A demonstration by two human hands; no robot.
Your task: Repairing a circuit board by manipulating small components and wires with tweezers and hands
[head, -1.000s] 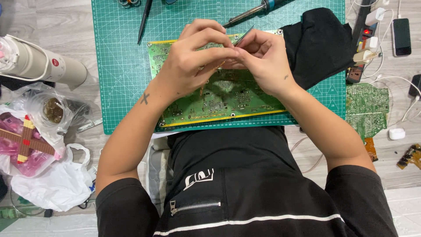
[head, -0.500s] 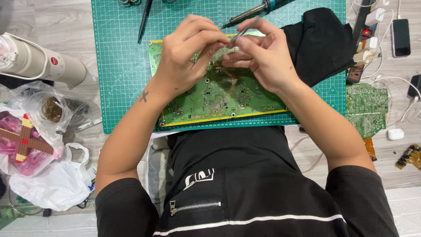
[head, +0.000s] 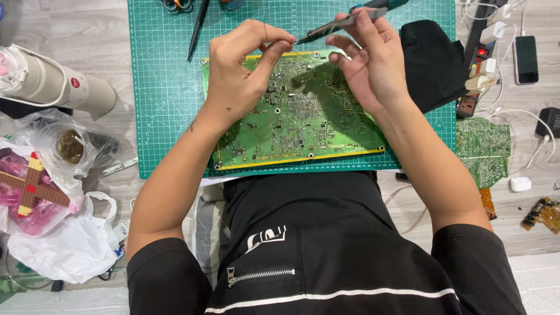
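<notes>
A large green circuit board (head: 303, 125) lies on a green cutting mat (head: 166, 93) in front of me. My right hand (head: 370, 67) grips a soldering iron (head: 341, 22) over the board's far edge, with the tip pointing left toward my left hand. My left hand (head: 239, 73) hovers over the board's far left corner, thumb and fingers pinched on a thin strand of solder wire (head: 266, 30). The iron's tip sits just beside those fingertips.
A black cloth (head: 431, 58), a power strip (head: 485, 52), a phone (head: 525, 58) and a second green board (head: 484, 146) lie to the right. A pale cylindrical tool (head: 55, 87) and plastic bags (head: 64, 245) are on the left. A black pen-like tool (head: 198, 29) rests on the mat.
Both hands moved from the board's middle to its far edge. My right hand took up the soldering iron that lay on the mat. The left hand now pinches a thin wire.
</notes>
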